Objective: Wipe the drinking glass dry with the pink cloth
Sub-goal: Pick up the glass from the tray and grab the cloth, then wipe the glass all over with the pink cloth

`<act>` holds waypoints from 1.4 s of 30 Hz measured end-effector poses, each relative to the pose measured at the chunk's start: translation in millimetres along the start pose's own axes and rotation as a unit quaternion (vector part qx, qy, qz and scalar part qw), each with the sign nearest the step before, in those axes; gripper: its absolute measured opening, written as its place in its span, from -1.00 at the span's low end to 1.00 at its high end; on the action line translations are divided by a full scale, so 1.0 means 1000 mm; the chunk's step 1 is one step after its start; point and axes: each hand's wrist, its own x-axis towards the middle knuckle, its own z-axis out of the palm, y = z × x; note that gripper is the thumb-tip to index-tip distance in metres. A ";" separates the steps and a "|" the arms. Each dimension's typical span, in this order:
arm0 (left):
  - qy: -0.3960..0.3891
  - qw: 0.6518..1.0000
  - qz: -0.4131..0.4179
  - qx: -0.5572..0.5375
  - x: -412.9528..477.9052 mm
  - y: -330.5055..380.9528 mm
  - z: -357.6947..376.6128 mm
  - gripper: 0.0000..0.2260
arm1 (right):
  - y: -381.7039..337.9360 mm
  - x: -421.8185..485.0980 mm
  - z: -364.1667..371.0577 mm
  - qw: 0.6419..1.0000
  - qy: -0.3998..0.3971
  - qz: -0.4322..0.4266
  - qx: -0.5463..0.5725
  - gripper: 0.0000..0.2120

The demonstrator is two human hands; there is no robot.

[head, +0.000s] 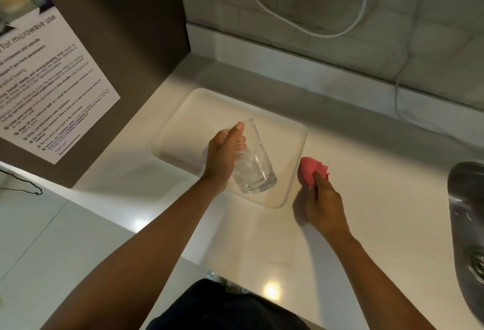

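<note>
My left hand (222,156) reaches forward, fingers curled, thumb up along the drinking glass (252,159). My right hand (326,206) sits lower, pinched closed around the bunched pink cloth (310,169).

White worktop (366,198) runs below pale tiled wall (392,28). Shallow white tray (209,109) sits on worktop, near back corner. Printed notice on microwave use (47,80) fixed to brown panel (125,28) at left. White cable (309,29) loops down wall, trails along worktop at right. Steel sink (463,211) with round drain (478,264) at right edge. Thin black cord (23,189) on lower white surface, far left.
</note>
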 end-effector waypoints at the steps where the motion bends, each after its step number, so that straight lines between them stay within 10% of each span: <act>1: -0.008 0.999 -0.031 -0.014 -0.001 0.000 -0.001 -0.63 | -0.005 -0.001 -0.006 1.000 -0.022 0.004 0.006 -0.68; 8: -0.039 0.979 -0.167 -0.110 -0.016 -0.010 0.003 -0.53 | -0.050 -0.050 -0.012 0.973 -0.157 -0.123 0.118 -0.62; 12: -0.034 0.973 -0.176 -0.145 -0.025 -0.014 0.000 -0.60 | -0.056 -0.074 -0.002 0.957 -0.175 -0.233 -0.014 -0.44; 42: -0.088 0.967 -0.130 -0.202 -0.039 0.014 0.011 -0.50 | -0.101 -0.042 -0.011 0.926 -0.155 -0.334 -0.081 -0.42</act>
